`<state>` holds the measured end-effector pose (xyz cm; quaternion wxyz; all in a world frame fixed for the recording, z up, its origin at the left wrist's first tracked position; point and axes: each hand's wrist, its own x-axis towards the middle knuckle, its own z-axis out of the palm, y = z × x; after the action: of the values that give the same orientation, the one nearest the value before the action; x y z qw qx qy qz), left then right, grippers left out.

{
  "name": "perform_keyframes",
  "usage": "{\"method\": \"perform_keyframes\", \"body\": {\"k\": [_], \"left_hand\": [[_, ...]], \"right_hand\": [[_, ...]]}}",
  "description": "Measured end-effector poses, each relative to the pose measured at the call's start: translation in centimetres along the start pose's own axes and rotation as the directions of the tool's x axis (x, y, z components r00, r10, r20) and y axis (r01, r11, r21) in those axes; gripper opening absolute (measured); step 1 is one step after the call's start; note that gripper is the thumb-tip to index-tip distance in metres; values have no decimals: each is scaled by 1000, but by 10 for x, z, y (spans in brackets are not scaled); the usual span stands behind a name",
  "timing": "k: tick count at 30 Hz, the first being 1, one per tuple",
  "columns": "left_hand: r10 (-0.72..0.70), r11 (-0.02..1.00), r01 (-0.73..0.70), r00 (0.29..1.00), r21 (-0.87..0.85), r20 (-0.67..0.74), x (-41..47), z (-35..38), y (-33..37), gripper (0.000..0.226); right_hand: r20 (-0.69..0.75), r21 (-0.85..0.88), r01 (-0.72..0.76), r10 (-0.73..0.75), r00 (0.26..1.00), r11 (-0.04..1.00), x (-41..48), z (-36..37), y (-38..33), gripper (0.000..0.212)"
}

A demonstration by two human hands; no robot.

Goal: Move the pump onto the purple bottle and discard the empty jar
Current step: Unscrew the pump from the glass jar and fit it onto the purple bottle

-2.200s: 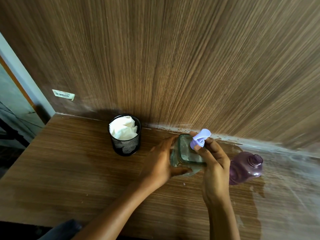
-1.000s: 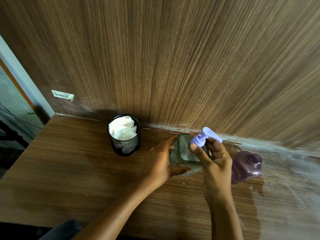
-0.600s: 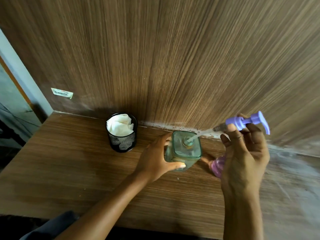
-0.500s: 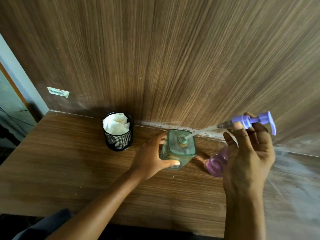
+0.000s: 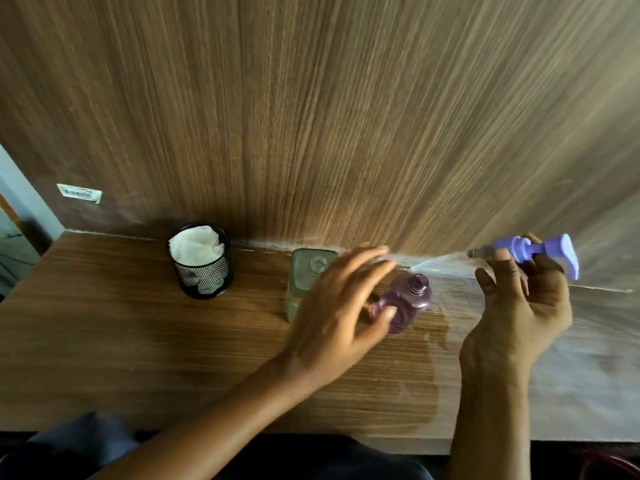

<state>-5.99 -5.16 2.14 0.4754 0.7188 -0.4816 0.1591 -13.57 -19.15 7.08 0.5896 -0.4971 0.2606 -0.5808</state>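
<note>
Two hands work over a wooden desk (image 5: 104,341) that backs onto a wood-grain wall panel. Toward the desk's back edge, left of centre, stands a black mesh cup (image 5: 201,268) stuffed with white paper. Right of it, also at the back edge, stands the empty jar (image 5: 304,282), clear greenish glass, square-shouldered, its round mouth open and nothing touching it. The left hand (image 5: 336,320) hovers just right of the jar with fingers spread apart, gripping nothing; its thumb tip overlaps the lower side of the purple bottle (image 5: 405,299), though whether it actually touches is hard to tell through the blur. That bottle is translucent violet, rounded, standing near the back edge with its threaded neck bare and appearing tilted up and to the right. The right hand (image 5: 519,306), well right of the bottle and raised, is closed on the pump (image 5: 533,249), a lilac dispenser head whose nozzle points right. The pump's long axis lies nearly level: its clear dip tube runs leftward and slightly down, the tip ending just above and beside the bottle's mouth. The coming move seems to turn on swinging that axis upright so the tube drops down the neck, with the left hand, the nearer one, placed to steady the bottle.
</note>
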Motion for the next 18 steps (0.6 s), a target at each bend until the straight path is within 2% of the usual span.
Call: {"method": "perform_keyframes", "body": {"k": [2, 4, 6, 10, 14, 18], "left_hand": [[-137, 982, 154, 979, -105, 153, 9, 22, 12, 57], [-309, 912, 365, 911, -186, 274, 17, 46, 12, 69], [-427, 835, 507, 843, -216, 327, 24, 70, 5, 77], [-499, 803, 565, 812, -191, 303, 35, 107, -7, 86], [-563, 755, 621, 778, -209, 279, 33, 129, -20, 59], [-588, 710, 650, 759, -273, 279, 27, 131, -25, 29]], "right_hand": [[-31, -6, 10, -10, 999, 1000, 2, -2, 2, 24], [-41, -50, 3, -6, 999, 999, 4, -3, 3, 28], [-49, -66, -6, 3, 999, 998, 4, -4, 3, 31], [-52, -89, -32, 28, 998, 996, 5, -4, 7, 33], [14, -122, -39, 41, 999, 992, 4, -5, 18, 25], [100, -240, -46, 71, 992, 970, 1, -4, 36, 22]]}}
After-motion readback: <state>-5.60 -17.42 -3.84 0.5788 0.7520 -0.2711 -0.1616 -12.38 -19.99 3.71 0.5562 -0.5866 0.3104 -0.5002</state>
